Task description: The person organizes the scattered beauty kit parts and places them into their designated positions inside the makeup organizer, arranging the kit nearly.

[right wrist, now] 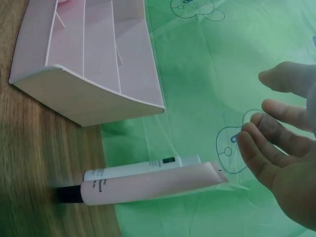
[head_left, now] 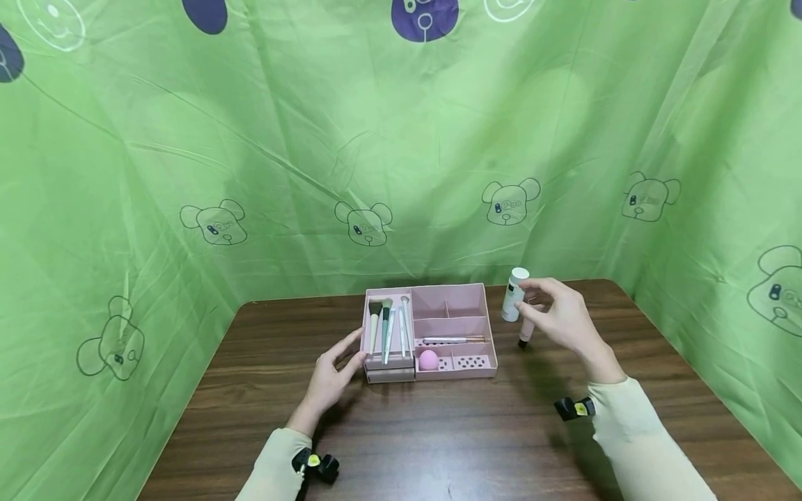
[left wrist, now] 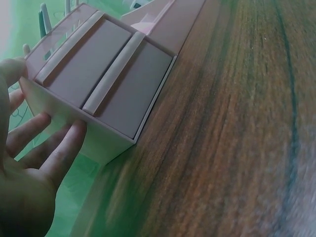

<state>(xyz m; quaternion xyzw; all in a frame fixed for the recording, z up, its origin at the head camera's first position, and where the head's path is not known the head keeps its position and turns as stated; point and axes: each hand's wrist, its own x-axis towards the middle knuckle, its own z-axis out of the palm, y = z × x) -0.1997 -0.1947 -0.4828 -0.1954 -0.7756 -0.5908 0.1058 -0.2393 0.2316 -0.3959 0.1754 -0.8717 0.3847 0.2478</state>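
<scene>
A pale pink desktop organizer (head_left: 466, 374) stands on the table, two drawers (left wrist: 136, 86) at its front left. My left hand (head_left: 332, 381) rests on the organizer's left side, fingertips against the wall and the thumb near the top edge. To the organizer's right, a pink squeeze tube (right wrist: 153, 184) stands upright on its black cap (right wrist: 70, 194). Just beside it is a white bottle (head_left: 512, 311), also upright. My right hand (head_left: 560, 320) hovers by the tube's top, its fingers loosely bent and apart from it in the right wrist view, holding nothing.
Several makeup brushes (head_left: 385, 327) lie in the organizer's left tray. A pink ball-shaped sponge (head_left: 429, 360) and slim pens (head_left: 454, 339) occupy its right compartments. The wooden table (head_left: 432, 445) backs onto a green curtain (head_left: 413, 174) on three sides.
</scene>
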